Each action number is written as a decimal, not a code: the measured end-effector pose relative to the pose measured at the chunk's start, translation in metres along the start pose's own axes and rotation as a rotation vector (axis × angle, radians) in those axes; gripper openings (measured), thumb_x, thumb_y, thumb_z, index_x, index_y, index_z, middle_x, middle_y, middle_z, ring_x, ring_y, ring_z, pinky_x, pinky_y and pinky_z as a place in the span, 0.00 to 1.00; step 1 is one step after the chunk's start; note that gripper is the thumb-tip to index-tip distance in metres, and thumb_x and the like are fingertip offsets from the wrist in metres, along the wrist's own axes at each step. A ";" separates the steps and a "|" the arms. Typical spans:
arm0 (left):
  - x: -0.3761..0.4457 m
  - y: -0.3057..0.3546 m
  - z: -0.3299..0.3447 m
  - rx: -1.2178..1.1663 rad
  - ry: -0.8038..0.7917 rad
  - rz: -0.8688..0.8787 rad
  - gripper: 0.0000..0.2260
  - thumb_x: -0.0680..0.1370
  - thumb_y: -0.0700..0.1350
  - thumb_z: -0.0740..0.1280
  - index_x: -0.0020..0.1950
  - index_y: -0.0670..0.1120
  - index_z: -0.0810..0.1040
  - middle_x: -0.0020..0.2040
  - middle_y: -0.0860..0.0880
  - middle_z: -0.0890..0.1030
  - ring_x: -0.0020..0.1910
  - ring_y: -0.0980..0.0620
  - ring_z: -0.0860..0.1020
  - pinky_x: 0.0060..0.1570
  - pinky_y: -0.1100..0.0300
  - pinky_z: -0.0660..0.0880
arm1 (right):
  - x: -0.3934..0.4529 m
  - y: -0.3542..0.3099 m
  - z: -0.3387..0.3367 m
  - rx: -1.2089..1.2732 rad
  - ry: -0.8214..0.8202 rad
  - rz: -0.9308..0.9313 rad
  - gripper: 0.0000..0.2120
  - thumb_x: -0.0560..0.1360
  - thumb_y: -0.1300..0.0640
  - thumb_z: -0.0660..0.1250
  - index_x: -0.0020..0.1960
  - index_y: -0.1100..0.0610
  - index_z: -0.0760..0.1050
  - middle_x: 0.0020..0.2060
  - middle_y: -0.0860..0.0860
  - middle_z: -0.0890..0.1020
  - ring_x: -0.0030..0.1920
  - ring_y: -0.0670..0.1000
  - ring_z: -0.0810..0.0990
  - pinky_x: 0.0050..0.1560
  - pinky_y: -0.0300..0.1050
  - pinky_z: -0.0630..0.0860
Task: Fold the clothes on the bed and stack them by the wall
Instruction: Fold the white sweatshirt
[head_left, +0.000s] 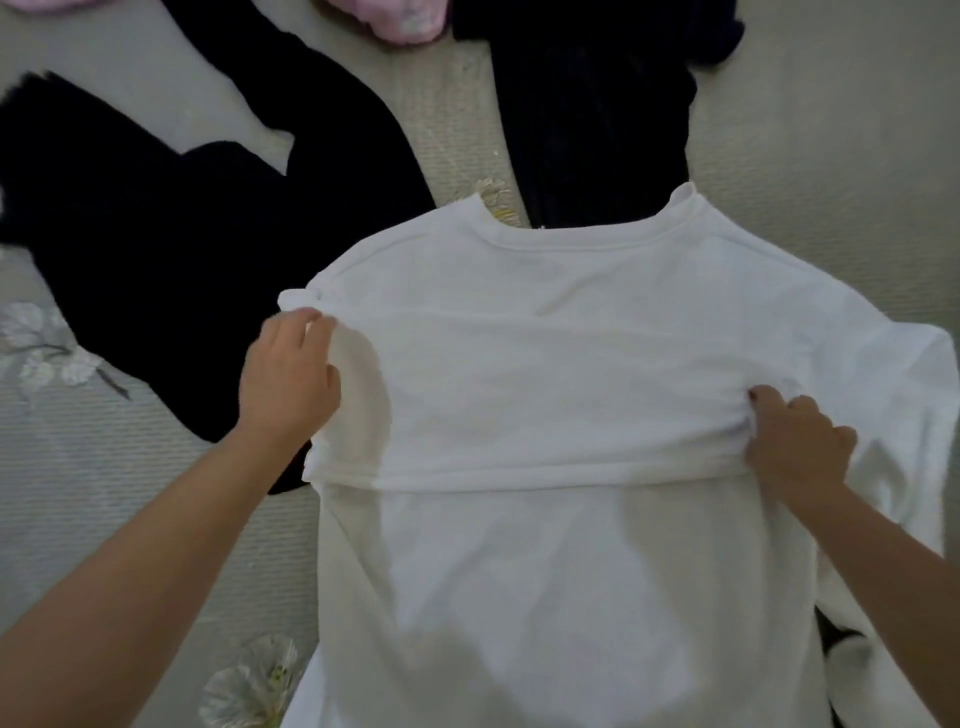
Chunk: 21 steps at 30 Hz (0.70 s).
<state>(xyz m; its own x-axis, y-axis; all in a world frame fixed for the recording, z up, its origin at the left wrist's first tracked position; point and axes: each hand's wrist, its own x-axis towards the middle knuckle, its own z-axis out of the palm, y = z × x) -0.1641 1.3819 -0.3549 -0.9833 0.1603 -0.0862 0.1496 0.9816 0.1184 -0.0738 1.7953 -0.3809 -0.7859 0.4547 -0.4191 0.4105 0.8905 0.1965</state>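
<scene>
On your left, the beige ribbed bedspread with pale flower print (104, 493) lies bare between your forearm and the frame's edge, the widest open patch in view. Above it sprawls a black long-sleeved garment (156, 244), its lower edge touching the white top's left side. Your left hand (288, 374) has its fingers curled over the white top's folded left edge, gripping the cloth near the shoulder. The white long-sleeved cotton top (561, 364) lies flat on the bed in front of you, collar pointing away, a band of fabric doubled across its middle with a straight fold line running between your hands. Beyond the collar, a dark navy ribbed garment (592, 119) runs toward the far edge, touching the collar, with a pink fabric bundle (400, 21) just beside it at the top. Your right hand (800, 441) pinches the fold's right end, fingers curled into the cloth. More bare bedspread lies upper right.
</scene>
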 end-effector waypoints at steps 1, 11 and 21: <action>0.013 -0.003 -0.002 0.010 -0.021 -0.067 0.20 0.70 0.29 0.60 0.62 0.31 0.71 0.61 0.32 0.72 0.62 0.32 0.68 0.57 0.40 0.69 | 0.002 0.001 -0.003 0.004 -0.016 0.006 0.18 0.76 0.63 0.59 0.66 0.59 0.69 0.53 0.65 0.73 0.52 0.64 0.76 0.54 0.54 0.67; 0.089 0.007 -0.007 -0.229 -0.466 0.180 0.12 0.74 0.31 0.58 0.52 0.39 0.79 0.52 0.44 0.78 0.55 0.45 0.74 0.51 0.61 0.66 | 0.004 0.012 -0.011 0.124 0.166 -0.028 0.16 0.67 0.73 0.59 0.53 0.71 0.77 0.40 0.73 0.73 0.38 0.69 0.76 0.44 0.59 0.69; 0.086 -0.003 0.010 0.765 -0.448 0.057 0.19 0.78 0.41 0.56 0.68 0.44 0.59 0.66 0.43 0.64 0.64 0.45 0.63 0.64 0.50 0.61 | 0.014 0.013 0.003 0.103 0.294 -0.034 0.22 0.73 0.69 0.56 0.66 0.63 0.70 0.43 0.73 0.71 0.41 0.68 0.74 0.46 0.59 0.66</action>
<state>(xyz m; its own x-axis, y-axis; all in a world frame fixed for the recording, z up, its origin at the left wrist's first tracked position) -0.2485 1.3937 -0.3728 -0.8634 0.0790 -0.4982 0.3831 0.7454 -0.5456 -0.0779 1.8129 -0.3865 -0.8939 0.4235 -0.1468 0.4143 0.9057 0.0899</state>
